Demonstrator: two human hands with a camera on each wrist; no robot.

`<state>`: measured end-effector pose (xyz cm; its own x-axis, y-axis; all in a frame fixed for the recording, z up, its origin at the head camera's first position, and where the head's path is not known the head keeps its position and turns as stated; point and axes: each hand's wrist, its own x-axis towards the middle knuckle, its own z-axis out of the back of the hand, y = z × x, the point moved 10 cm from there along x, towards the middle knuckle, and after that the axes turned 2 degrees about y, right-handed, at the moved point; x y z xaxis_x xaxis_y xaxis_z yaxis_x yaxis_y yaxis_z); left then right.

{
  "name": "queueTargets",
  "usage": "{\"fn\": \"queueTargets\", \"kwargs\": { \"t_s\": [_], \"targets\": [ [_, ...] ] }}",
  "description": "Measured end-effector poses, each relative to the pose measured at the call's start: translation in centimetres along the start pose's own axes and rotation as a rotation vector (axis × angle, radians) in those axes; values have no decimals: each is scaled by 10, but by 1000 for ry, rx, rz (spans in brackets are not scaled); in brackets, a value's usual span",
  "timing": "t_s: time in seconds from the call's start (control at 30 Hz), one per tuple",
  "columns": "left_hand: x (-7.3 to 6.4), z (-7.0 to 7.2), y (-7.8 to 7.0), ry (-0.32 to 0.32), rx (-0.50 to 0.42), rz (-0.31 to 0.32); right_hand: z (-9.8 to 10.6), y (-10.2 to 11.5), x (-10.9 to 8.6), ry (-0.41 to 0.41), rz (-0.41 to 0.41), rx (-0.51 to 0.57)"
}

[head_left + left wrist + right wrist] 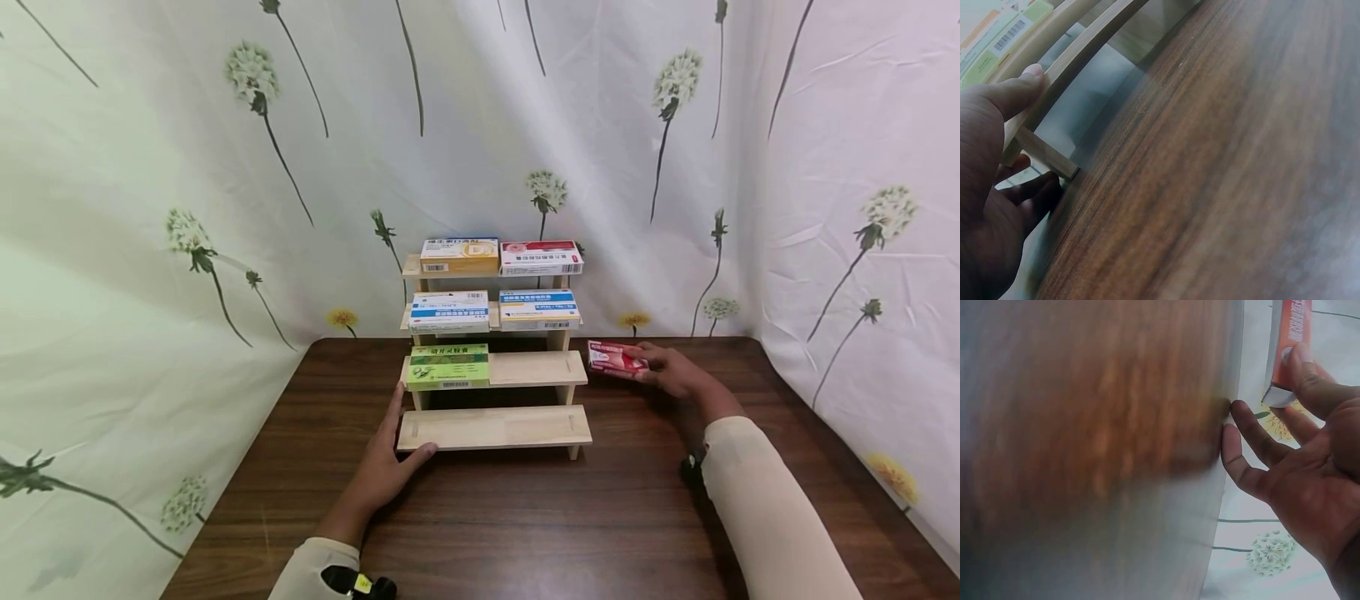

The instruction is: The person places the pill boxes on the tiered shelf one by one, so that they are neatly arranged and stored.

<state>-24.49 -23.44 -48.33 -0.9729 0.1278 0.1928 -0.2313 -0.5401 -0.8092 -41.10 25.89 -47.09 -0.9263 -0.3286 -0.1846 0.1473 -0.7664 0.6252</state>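
A stepped wooden rack [495, 427] stands on the table, with medicine boxes on its upper three steps. My left hand [384, 467] grips the rack's lower left end. Its thumb [1032, 78] lies along the bottom step's front edge, and the other fingers reach round the side. My right hand [671, 371] pinches a red medicine box [615, 358] by one end, just right of the third step. In the right wrist view, thumb and fingers hold the red box [1289, 347] while the other fingers [1244, 465] spread apart. A green box [448, 367] sits on the third step's left half.
An orange-and-white box [459, 257] and a red-and-white box [542, 258] share the top step. Two blue-and-white boxes, one left [450, 312] and one right [538, 309], lie on the second. A dandelion-print cloth [465, 167] hangs behind the dark wooden table [540, 525].
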Motion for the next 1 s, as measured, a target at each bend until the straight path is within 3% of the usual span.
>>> {"fn": "queueTargets", "kwargs": {
  "t_s": [0.43,0.77,1.0],
  "targets": [
    [1,0,3,-2,-3,-2,14,6,-21,-69,34,27],
    [0,0,2,-1,-1,9,27,34,-49,-147,153,-12],
    [1,0,4,-1,-8,23,30,45,-63,-150,177,-20]
  ]
}}
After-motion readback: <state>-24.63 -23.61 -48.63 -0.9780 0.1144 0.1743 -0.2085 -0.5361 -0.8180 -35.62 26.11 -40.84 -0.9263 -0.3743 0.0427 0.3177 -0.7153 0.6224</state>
